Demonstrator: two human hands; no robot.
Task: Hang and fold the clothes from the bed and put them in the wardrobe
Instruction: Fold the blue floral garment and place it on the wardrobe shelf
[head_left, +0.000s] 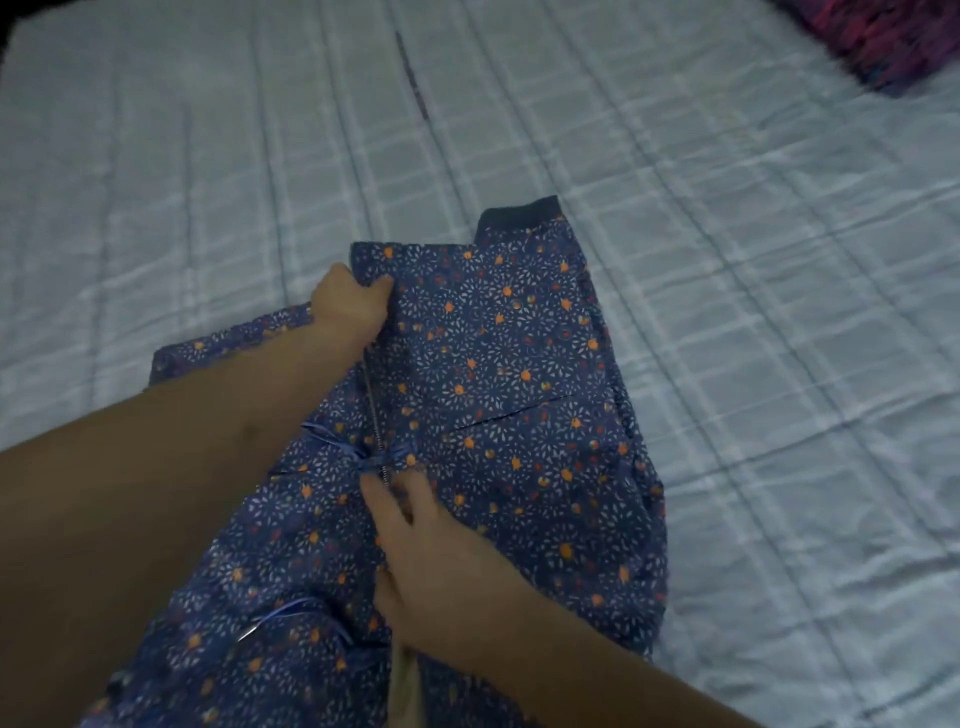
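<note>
- Floral dress: blue printed garment with a zipper and ribbon bow, lying partly folded on the bed; judged light, limp and crease-prone.
- Left hand: fingers curled, pinching the fabric edge near the zipper top.
- Right hand: fingers fairly straight, pressing the cloth just below the bow.
- Best hold: judged at seams or folded edges, 2 hands.
- Checked bedsheet: pale, beneath the dress.

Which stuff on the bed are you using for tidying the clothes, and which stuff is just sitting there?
For the job:
- blue flowery dress, spread on the bed
- left hand, gripping the dress's top edge
- right hand, fingers on the dress near the zip and ribbon bow

Just lying about:
- pale checked bedspread
- dark red and purple fabric in the far corner
</note>
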